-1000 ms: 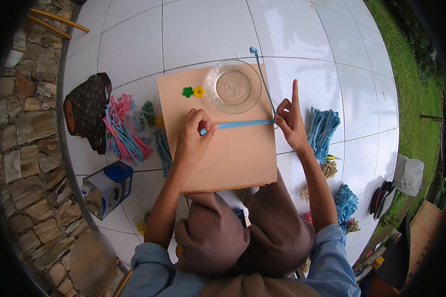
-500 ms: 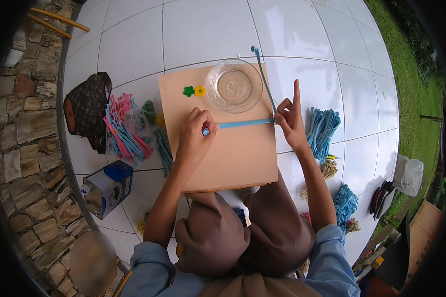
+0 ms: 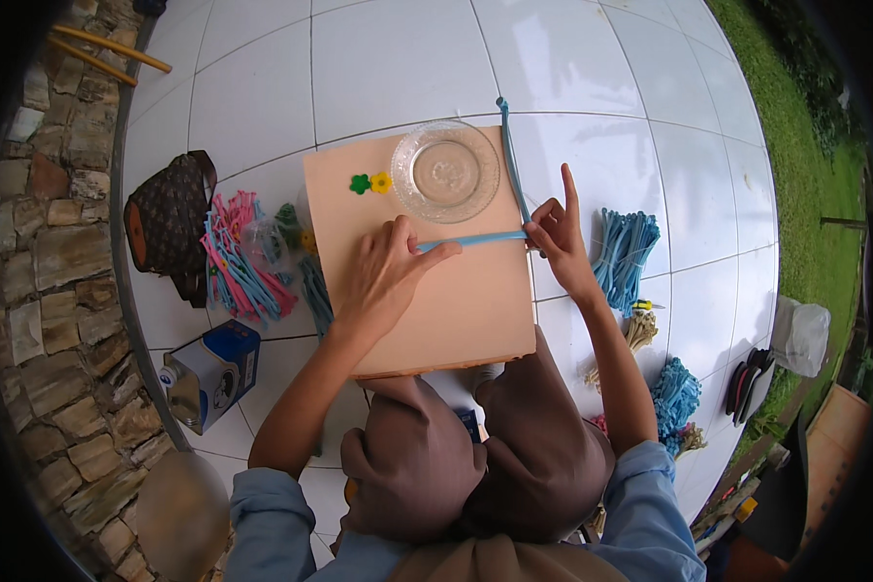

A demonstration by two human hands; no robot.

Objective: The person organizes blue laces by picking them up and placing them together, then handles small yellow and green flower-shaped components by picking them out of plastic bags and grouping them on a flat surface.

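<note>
The left hand (image 3: 383, 267) has loosened, its thumb now stretched along the strip (image 3: 490, 239).
Mid-frame, over the board (image 3: 446, 325), thumb and fingertips part around the strip's left end; whether they grip, I cannot tell. The right hand (image 3: 561, 247) pinches its bend, index finger extended. Even, gentle tension should keep it straight. Beyond, upper centre, sits the plate (image 3: 446, 173).

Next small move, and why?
I'd probably firm up the left hand on the near-level strap's left end: thumb and fingers are there, but whether they grip is unclear. The right hand already pinches its other end, where another blue length runs up past the dish, so both ends would be controlled.
</note>
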